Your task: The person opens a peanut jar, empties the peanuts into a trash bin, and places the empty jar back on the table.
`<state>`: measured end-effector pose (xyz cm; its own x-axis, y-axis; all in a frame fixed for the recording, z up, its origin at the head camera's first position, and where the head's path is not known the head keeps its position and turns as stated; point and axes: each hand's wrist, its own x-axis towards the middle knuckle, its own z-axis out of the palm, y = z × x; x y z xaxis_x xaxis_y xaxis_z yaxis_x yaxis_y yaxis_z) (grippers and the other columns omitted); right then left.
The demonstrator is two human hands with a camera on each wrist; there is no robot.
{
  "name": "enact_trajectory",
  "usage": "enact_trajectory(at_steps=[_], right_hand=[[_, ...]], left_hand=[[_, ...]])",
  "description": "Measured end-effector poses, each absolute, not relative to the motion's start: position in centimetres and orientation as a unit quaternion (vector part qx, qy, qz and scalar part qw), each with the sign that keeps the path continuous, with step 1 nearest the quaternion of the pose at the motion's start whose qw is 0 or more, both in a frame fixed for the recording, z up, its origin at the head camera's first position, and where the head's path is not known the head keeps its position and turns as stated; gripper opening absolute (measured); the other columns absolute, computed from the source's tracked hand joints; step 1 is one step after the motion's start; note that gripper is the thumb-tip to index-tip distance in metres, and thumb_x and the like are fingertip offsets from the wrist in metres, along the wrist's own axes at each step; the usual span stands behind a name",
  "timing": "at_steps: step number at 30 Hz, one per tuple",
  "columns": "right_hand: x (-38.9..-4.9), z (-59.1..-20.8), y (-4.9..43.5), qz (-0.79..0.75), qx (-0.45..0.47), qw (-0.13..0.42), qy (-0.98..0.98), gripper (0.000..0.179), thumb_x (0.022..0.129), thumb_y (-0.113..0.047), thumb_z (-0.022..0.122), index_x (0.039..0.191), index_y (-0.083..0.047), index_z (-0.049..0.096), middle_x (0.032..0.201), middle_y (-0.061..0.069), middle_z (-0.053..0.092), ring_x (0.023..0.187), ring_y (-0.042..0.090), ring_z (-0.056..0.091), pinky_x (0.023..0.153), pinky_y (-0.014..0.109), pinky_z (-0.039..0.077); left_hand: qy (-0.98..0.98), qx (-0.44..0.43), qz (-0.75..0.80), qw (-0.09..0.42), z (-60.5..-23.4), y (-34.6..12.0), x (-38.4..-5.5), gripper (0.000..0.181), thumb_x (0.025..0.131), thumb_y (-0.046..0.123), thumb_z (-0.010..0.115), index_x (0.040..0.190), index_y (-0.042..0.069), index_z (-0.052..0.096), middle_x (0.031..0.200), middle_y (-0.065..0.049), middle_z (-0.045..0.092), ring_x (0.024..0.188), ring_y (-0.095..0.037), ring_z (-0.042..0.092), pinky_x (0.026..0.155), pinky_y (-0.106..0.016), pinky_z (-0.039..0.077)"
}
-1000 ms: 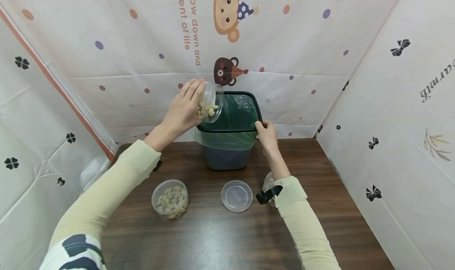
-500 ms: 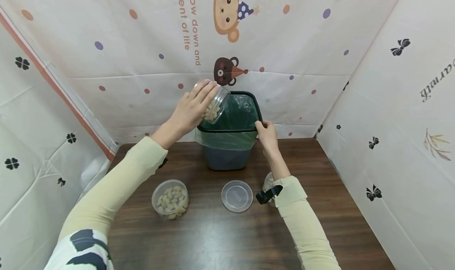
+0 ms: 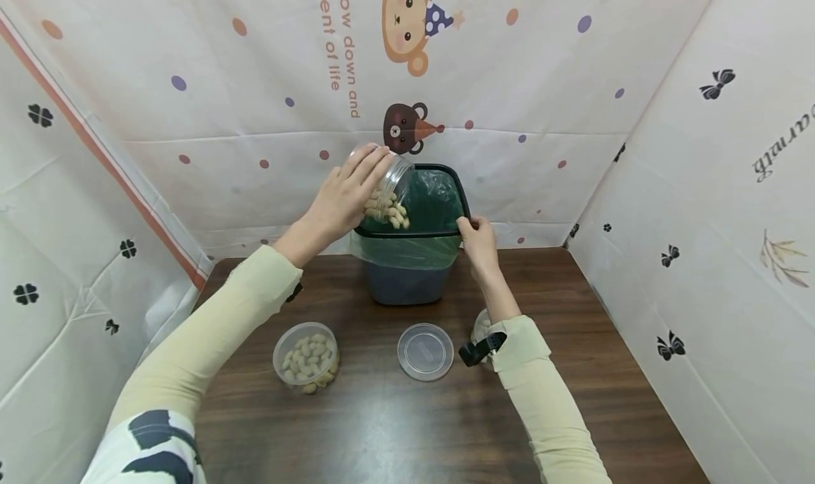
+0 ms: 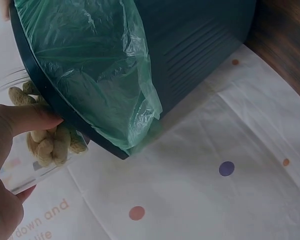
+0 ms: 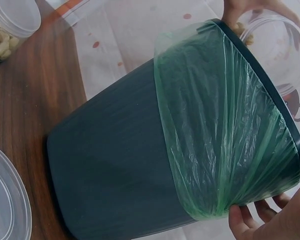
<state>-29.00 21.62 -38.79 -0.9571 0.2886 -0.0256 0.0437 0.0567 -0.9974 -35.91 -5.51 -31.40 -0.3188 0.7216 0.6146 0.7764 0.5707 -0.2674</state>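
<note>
A clear plastic jar [image 3: 400,175] lies tipped in my left hand [image 3: 344,199], above the left side of a dark trash bin [image 3: 407,284]. Peanuts [image 3: 396,215] are bunched at the jar's lower lip, over the bin's opening; in the left wrist view more peanuts [image 4: 52,145] show through its wall. A green trash bag [image 3: 436,195] lines the bin and folds down over the rim. At the bin's right front corner, my right hand [image 3: 480,247] pinches the rim and bag. The bin's bottom inside is hidden.
On the wooden table [image 3: 376,434] stands a round plastic tub [image 3: 308,356] of peanuts at front left. A clear round lid [image 3: 425,352] lies before the bin. My right wrist partly covers a whitish container [image 3: 480,326]. Patterned cloth [image 3: 280,116] hangs behind and at both sides.
My left hand has moved right with the jar, farther over the bin, and the jar has tipped more. Peanuts have slid to its mouth. My right hand has stayed at the rim.
</note>
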Motion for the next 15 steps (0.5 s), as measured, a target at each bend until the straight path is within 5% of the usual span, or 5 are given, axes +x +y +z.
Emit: enact_trajectory(at_steps=[15], right_hand=[[-28.76, -39.04, 21.66, 0.668, -0.110, 0.100, -0.729, 0.052, 0.106, -0.029, 0.046, 0.147, 0.001, 0.042, 0.138, 0.022, 0.048, 0.106, 0.025, 0.049, 0.095, 0.043, 0.050]], left_hand=[[-0.815, -0.459, -0.035, 0.351, -31.81, -5.00, -35.64, 0.084, 0.085, -0.016, 0.057, 0.160, 0.007, 0.027, 0.163, -0.012, 0.030, 0.151, -0.030, 0.023, 0.067, -0.042, 0.041]])
